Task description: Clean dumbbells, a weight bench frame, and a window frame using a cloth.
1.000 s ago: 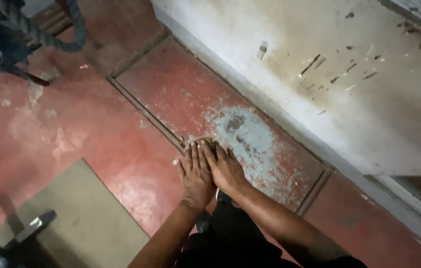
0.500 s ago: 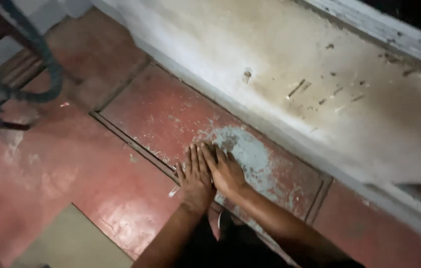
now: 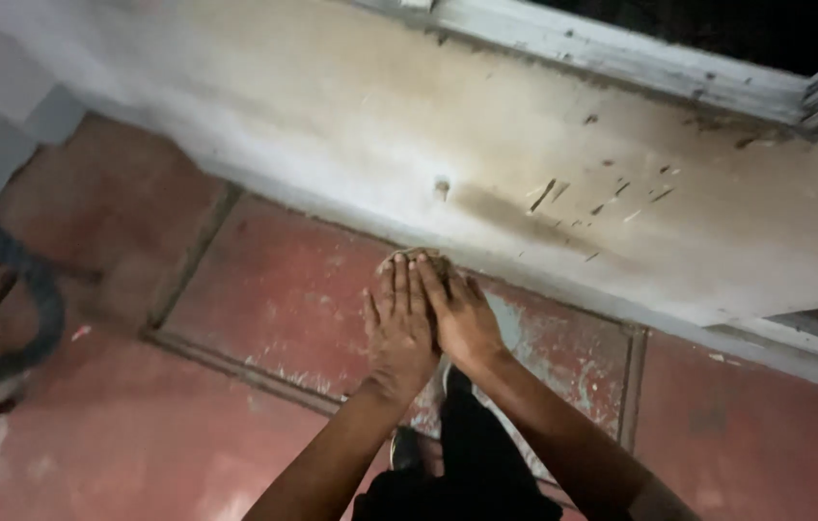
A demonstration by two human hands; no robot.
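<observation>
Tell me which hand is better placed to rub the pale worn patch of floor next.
Probably the right hand: it lies flat right beside the pale patch, while the left hand sits on its far side.

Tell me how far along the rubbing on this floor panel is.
Done: a pale worn patch beside the hands. In hand: left hand and right hand lie flat together over a small tan pad at the wall. Left: the panel's red part, seemingly unworked.
</observation>
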